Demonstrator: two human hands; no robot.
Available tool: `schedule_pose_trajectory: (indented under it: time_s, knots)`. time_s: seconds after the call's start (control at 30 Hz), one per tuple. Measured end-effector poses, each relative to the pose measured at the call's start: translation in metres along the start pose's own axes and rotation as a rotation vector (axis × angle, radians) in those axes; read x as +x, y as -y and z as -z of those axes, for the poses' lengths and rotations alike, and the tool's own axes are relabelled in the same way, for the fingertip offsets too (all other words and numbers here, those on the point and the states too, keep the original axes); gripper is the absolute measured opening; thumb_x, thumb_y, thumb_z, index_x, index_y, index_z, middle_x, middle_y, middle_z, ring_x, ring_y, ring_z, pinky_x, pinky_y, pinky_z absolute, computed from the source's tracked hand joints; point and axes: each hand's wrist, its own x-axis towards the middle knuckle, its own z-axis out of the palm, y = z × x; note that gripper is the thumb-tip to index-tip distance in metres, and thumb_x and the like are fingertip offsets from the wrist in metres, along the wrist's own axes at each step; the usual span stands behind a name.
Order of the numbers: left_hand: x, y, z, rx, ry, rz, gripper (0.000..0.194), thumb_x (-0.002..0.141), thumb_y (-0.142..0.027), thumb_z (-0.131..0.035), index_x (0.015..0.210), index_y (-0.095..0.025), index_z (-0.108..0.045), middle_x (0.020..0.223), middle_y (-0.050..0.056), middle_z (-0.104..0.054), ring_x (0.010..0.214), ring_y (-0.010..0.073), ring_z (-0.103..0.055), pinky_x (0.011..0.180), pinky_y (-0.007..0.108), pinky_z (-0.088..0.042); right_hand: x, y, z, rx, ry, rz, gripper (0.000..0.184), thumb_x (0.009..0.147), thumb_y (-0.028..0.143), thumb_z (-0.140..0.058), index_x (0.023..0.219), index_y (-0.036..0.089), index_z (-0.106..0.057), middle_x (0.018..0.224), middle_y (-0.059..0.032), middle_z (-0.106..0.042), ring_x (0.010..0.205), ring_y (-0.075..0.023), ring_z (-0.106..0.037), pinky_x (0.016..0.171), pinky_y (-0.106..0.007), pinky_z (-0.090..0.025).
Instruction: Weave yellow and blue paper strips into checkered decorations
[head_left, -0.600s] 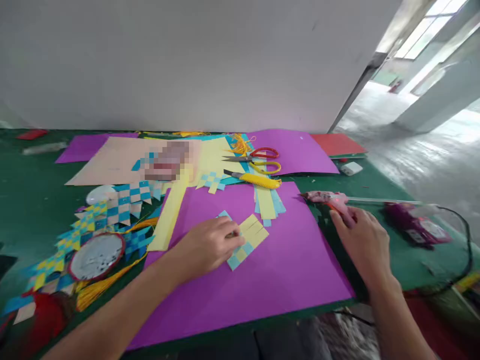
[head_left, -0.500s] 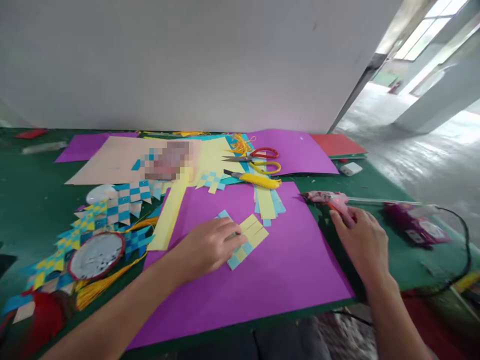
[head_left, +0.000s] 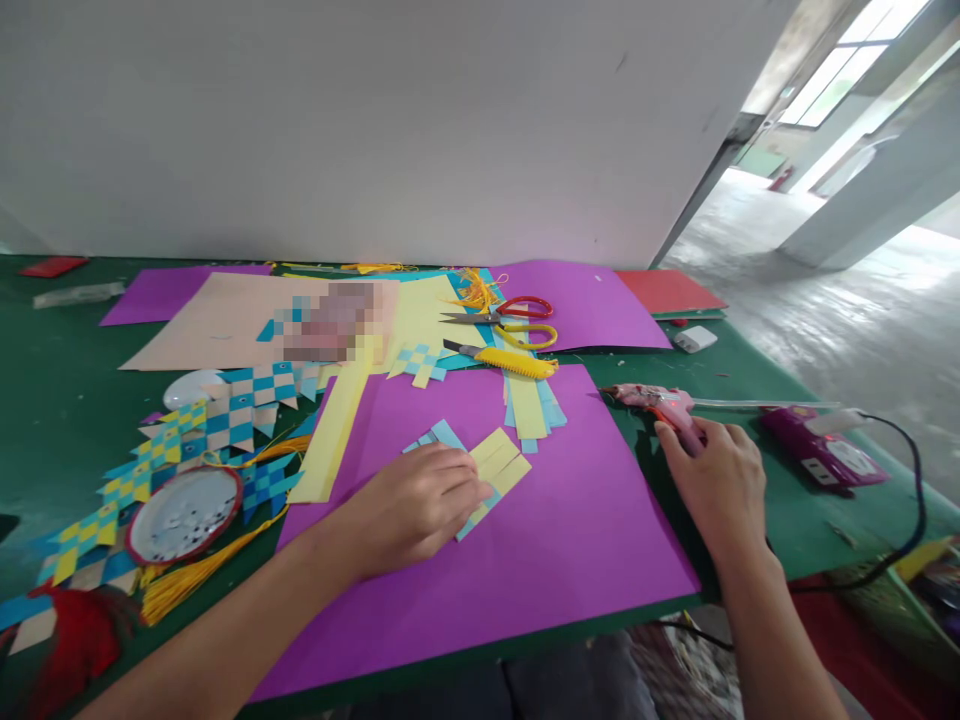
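Observation:
My left hand (head_left: 424, 500) is closed over a woven piece of yellow and light-blue paper strips (head_left: 504, 468), fingers bent down onto it. The strips show on both sides of the hand; the part under the fingers is hidden. Beneath lies a large purple sheet (head_left: 555, 540). My right hand (head_left: 716, 485) is wrapped round the handle of a pink hot glue gun (head_left: 664, 400), which rests on the table with its nozzle pointing left and a clear glue stick (head_left: 739, 404) out of its back.
Scissors (head_left: 525, 325) and a yellow utility knife (head_left: 517, 361) lie behind the purple sheet. To the left are woven paper fish (head_left: 240, 405), a white lid of small dark bits (head_left: 187, 512) and a yellow tassel (head_left: 199, 575). A purple power strip (head_left: 814, 445) with a cord stands right.
My left hand has shifted slightly over the woven strips, covering more of their lower part, and more blue strip shows behind it. My right hand stays on the glue gun; the view has shifted a little.

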Motion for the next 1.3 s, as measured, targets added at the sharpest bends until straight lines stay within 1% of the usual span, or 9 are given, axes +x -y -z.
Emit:
schedule_pose_trajectory:
  time_s: [0.13, 0.23, 0.33, 0.4, 0.5, 0.6, 0.7, 1.0, 1.3]
  knots:
    - [-0.001, -0.001, 0.000, -0.034, -0.036, 0.042, 0.019, 0.092, -0.014, -0.048, 0.109, -0.013, -0.058, 0.099, 0.009, -0.066, 0.101, 0.0219, -0.057, 0.088, 0.037, -0.045, -0.001, -0.001, 0.001, -0.043, 0.004, 0.026, 0.055, 0.084, 0.055, -0.047, 0.104, 0.007, -0.065, 0.090, -0.0168, -0.060, 0.088, -0.0315, -0.053, 0.082, -0.043, -0.042]
    - [0.001, -0.001, 0.001, -0.060, -0.022, 0.085, 0.017, 0.093, -0.016, -0.047, 0.108, -0.015, -0.057, 0.098, 0.007, -0.066, 0.096, 0.0203, -0.058, 0.087, 0.036, -0.046, -0.001, 0.002, 0.006, -0.030, -0.120, 0.072, 0.052, 0.085, 0.053, -0.049, 0.103, 0.007, -0.065, 0.092, -0.0178, -0.059, 0.092, -0.0324, -0.053, 0.086, -0.046, -0.041]
    - [0.002, 0.000, 0.004, -0.077, -0.104, 0.145, 0.015, 0.093, -0.014, -0.047, 0.105, -0.016, -0.055, 0.095, 0.005, -0.065, 0.093, 0.0181, -0.057, 0.087, 0.034, -0.045, -0.003, 0.016, 0.017, 0.082, -0.220, 0.188, 0.038, 0.088, 0.043, -0.050, 0.099, 0.010, -0.066, 0.095, -0.0162, -0.060, 0.096, -0.0308, -0.053, 0.090, -0.046, -0.041]
    - [0.002, 0.002, 0.005, -0.042, -0.143, 0.177, 0.015, 0.092, -0.012, -0.046, 0.102, -0.016, -0.055, 0.092, 0.005, -0.064, 0.092, 0.0182, -0.057, 0.086, 0.035, -0.044, -0.008, 0.035, 0.026, 0.202, -0.169, 0.319, 0.028, 0.090, 0.035, -0.050, 0.097, 0.013, -0.066, 0.095, -0.0141, -0.061, 0.096, -0.0285, -0.055, 0.089, -0.044, -0.043]
    - [0.001, 0.005, 0.006, 0.006, -0.037, 0.202, 0.015, 0.091, -0.014, -0.046, 0.102, -0.016, -0.055, 0.095, 0.006, -0.064, 0.095, 0.0212, -0.056, 0.087, 0.037, -0.044, -0.021, 0.073, 0.041, 0.391, 0.032, 0.592, 0.020, 0.091, 0.025, -0.050, 0.098, 0.016, -0.066, 0.097, -0.0117, -0.063, 0.093, -0.0245, -0.058, 0.085, -0.041, -0.048]
    - [0.001, 0.008, 0.004, 0.008, 0.096, 0.227, 0.018, 0.089, -0.018, -0.048, 0.105, -0.016, -0.056, 0.102, 0.007, -0.063, 0.100, 0.0237, -0.055, 0.091, 0.041, -0.043, -0.036, 0.110, 0.053, 0.478, 0.162, 0.870, 0.025, 0.091, 0.022, -0.049, 0.111, 0.016, -0.063, 0.113, -0.0128, -0.063, 0.107, -0.0249, -0.056, 0.090, -0.041, -0.049]
    - [0.000, 0.009, 0.002, 0.013, 0.136, 0.238, 0.021, 0.091, -0.022, -0.046, 0.108, -0.014, -0.056, 0.106, 0.009, -0.062, 0.102, 0.0247, -0.054, 0.095, 0.042, -0.041, -0.046, 0.131, 0.056, 0.473, 0.258, 1.015, 0.035, 0.092, 0.032, -0.051, 0.122, 0.015, -0.058, 0.130, -0.0135, -0.055, 0.125, -0.0271, -0.046, 0.099, -0.044, -0.045]
    - [0.000, 0.010, 0.002, -0.008, 0.139, 0.244, 0.021, 0.092, -0.024, -0.044, 0.108, -0.015, -0.055, 0.106, 0.009, -0.062, 0.103, 0.0244, -0.055, 0.095, 0.042, -0.040, -0.055, 0.134, 0.046, 0.410, 0.351, 1.053, 0.039, 0.093, 0.038, -0.048, 0.127, 0.020, -0.056, 0.140, -0.0106, -0.048, 0.136, -0.0278, -0.033, 0.111, -0.053, -0.031]
    - [0.000, 0.010, 0.003, -0.046, 0.111, 0.270, 0.018, 0.090, -0.022, -0.049, 0.106, -0.017, -0.054, 0.102, 0.007, -0.062, 0.100, 0.0239, -0.056, 0.091, 0.040, -0.042, -0.059, 0.136, 0.047, 0.424, 0.334, 1.047, 0.038, 0.093, 0.033, -0.050, 0.128, 0.018, -0.054, 0.138, -0.0108, -0.051, 0.136, -0.0271, -0.034, 0.111, -0.053, -0.032]
